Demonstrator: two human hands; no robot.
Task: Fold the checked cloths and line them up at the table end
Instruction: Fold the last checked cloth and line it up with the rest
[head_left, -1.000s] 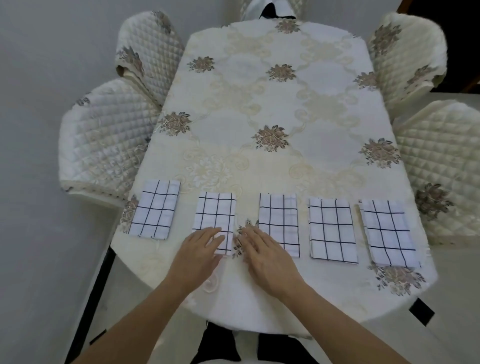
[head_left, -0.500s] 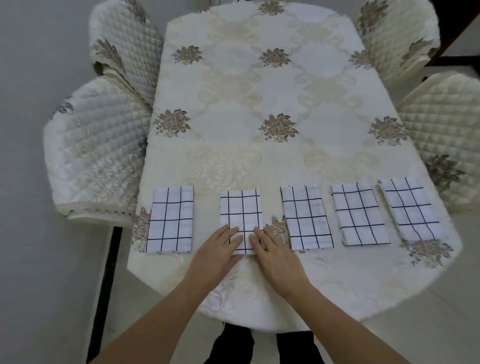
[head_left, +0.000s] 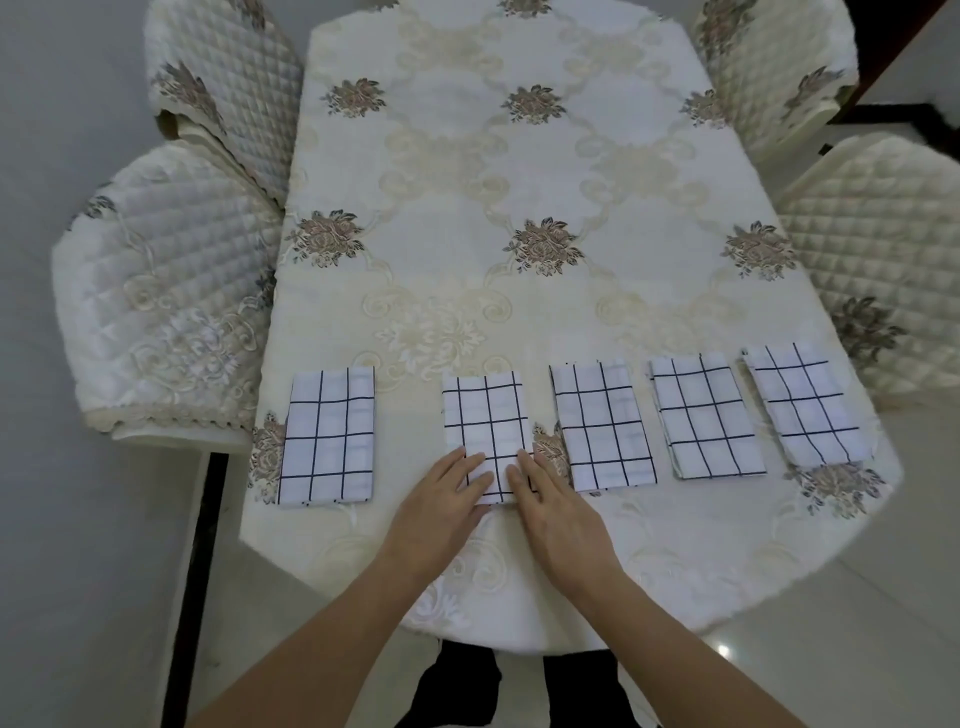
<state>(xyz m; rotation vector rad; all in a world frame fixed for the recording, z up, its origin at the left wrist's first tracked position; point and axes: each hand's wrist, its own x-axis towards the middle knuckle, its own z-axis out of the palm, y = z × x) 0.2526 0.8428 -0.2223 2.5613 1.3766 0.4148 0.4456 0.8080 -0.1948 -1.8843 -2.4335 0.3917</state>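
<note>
Checked cloths (head_left: 706, 415) all look folded already, left hand (head_left: 441, 499) and right hand (head_left: 558, 512) flat and open, gripping nothing, pressing the second cloth (head_left: 488, 415), which probably wants nudging left to even out the row.

A cream tablecloth (head_left: 467, 249) embroidered with brownish flower clusters lies between the quilted, matching left chairs (head_left: 156, 291) and right chairs (head_left: 872, 249), two on each side, above a glossy pale floor (head_left: 831, 649) with a black strip (head_left: 195, 571) at left.

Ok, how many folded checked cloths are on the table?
5, in one row at the table end: leftmost cloth, set apart; second cloth, touched by left hand and right hand; third cloth; fourth cloth; fifth cloth, near the right edge. None seems hidden.
</note>
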